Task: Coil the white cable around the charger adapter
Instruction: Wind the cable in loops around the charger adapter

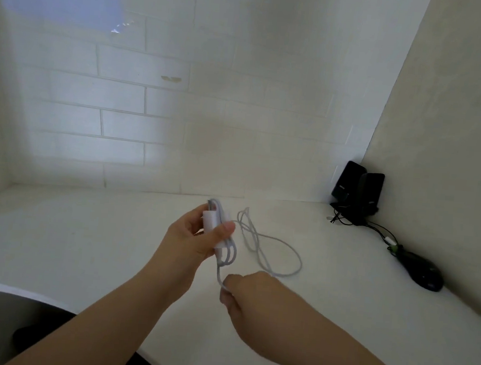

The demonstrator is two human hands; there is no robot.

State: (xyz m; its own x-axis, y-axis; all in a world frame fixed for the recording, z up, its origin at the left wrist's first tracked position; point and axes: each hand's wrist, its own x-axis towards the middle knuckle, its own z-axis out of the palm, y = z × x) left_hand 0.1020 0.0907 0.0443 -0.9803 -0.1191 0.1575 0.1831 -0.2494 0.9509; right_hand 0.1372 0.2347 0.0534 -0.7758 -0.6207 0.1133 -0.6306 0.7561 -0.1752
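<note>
Holding a small white rectangular plastic charger adapter (211, 221) above the white worktop (83, 241), the left hand (196, 236) clamps it betw. thumb and curled fingers, grip clenched on the adapter w/ thumb pressing several turns of thin white cable (270, 260) against its side. Cable loops already wrap lengthwise round the adapter, showing above and below the thumb. From the lowest loop one strand drops to the right hand (247, 302), whose fingertips pinch it, grip closed on the cable, just below and right of the adapter. Remaining slack lies on the worktop in loose open loops just right of the left hand, behind the right hand. Rear right corner: two black desktop speakers (358, 189) against the wall, dark wires trailing fwd to a black computer mouse (426, 274). Background: white brick-pattern wall (153, 102).
</note>
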